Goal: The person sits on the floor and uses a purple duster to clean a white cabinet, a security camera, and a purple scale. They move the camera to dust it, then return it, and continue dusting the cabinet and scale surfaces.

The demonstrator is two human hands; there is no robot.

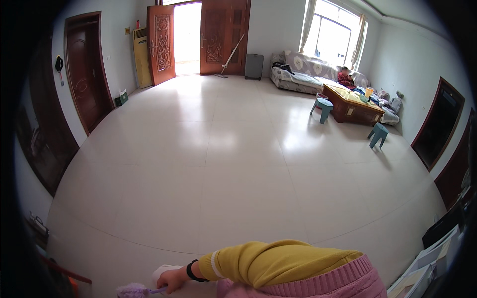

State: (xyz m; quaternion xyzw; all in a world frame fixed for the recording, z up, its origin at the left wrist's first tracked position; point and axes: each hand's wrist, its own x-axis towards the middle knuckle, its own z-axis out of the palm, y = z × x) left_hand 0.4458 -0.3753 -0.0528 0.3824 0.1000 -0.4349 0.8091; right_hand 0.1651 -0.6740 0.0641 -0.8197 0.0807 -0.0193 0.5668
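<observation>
A yellow-sleeved arm with a black wristband reaches across the lower edge toward the left; it appears to be my right arm. At its end, my right hand (pixel 174 280) is closed round the thin purple handle of a fluffy duster (pixel 132 290). The duster's pale purple, shaggy head points left and is partly cut off by the lower edge. Just behind the hand shows a white rounded thing (pixel 163 271), mostly covered, whose kind I cannot make out. A pink ribbed vest (pixel 343 280) lies along the arm. My left hand is out of sight.
Pale floor tiles (pixel 238 198) spread ahead. Farther off are a green stool (pixel 324 105), another green stool (pixel 379 133), a wooden table (pixel 348 109), a sofa (pixel 298 82) with a seated person, a grey suitcase (pixel 254 66) and a mop (pixel 231 57) by the open carved door (pixel 162 44).
</observation>
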